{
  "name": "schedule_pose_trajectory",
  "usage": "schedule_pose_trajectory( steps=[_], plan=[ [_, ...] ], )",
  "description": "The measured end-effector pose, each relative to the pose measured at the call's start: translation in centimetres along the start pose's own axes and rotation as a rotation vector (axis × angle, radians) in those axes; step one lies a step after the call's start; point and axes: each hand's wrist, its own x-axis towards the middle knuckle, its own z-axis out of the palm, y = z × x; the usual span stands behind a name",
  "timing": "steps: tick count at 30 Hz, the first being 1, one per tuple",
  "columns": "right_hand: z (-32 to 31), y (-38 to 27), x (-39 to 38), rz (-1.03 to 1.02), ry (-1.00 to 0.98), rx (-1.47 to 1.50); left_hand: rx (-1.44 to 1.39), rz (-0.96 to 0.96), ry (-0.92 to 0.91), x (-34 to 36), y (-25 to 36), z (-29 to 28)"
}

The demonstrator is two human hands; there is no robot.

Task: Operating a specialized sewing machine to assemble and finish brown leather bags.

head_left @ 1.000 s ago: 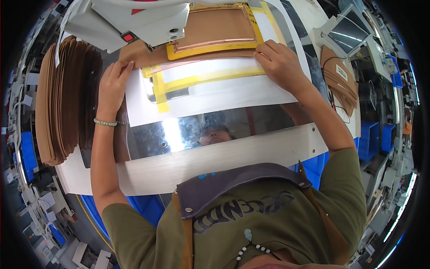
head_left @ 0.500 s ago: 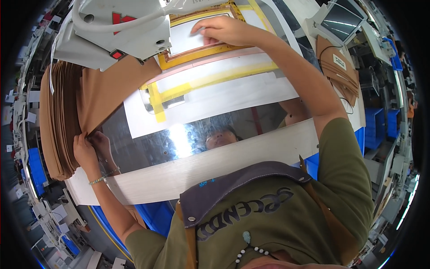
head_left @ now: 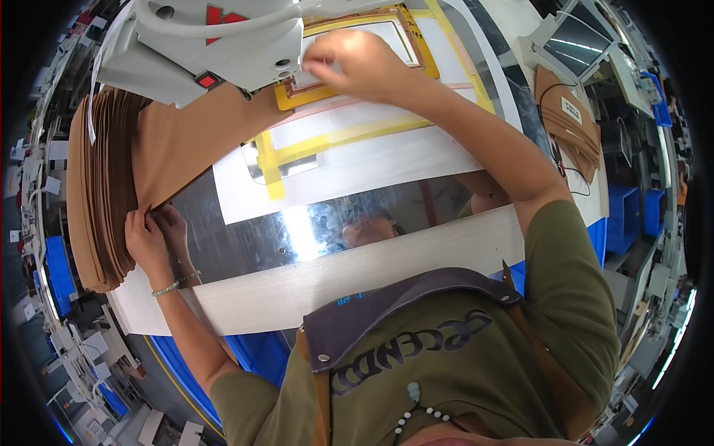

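My left hand (head_left: 147,241) is closed on the near edge of a brown fabric panel (head_left: 195,137), fingers pinched beside a thick stack of folded brown fabric (head_left: 102,193). The panel spreads from the stack toward the machine and passes under its head. My right hand (head_left: 361,65) is raised over a yellow-edged rectangular frame (head_left: 428,63) and is slightly smeared by motion. Its fingers are bent, with a gap between thumb and index finger, and I see nothing held. The fingertips are close to the right side of the grey-white machine head (head_left: 223,56).
A white sheet with yellow tape (head_left: 335,137) lies on the shiny metal plate (head_left: 245,241). The pale table edge (head_left: 357,279) runs along the near side. At the far right are stacked brown pieces (head_left: 565,123), a tilted screen (head_left: 576,37) and a blue bin (head_left: 623,215).
My right hand has shifted left and a little nearer over the frame, toward the machine head, its fingers more bent. My left hand stays pinched on the brown fabric. The whole view has shifted slightly.
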Motion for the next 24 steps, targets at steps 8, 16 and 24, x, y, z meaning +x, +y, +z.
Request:
schedule_pose_trajectory(
  steps=[8,16,24],
  plan=[
    [3.1,-5.4,-1.2,-0.495,-0.061,-0.345,-0.019,-0.016,-0.017,0.1,-0.6,-0.1],
    [4.6,-5.7,-0.7,-0.49,-0.069,-0.369,-0.047,0.068,0.01,-0.5,-0.7,-0.4],
    [5.2,-5.1,-0.5,-0.571,-0.004,-0.336,-0.019,0.059,0.024,0.0,-1.3,0.3]
  ],
)
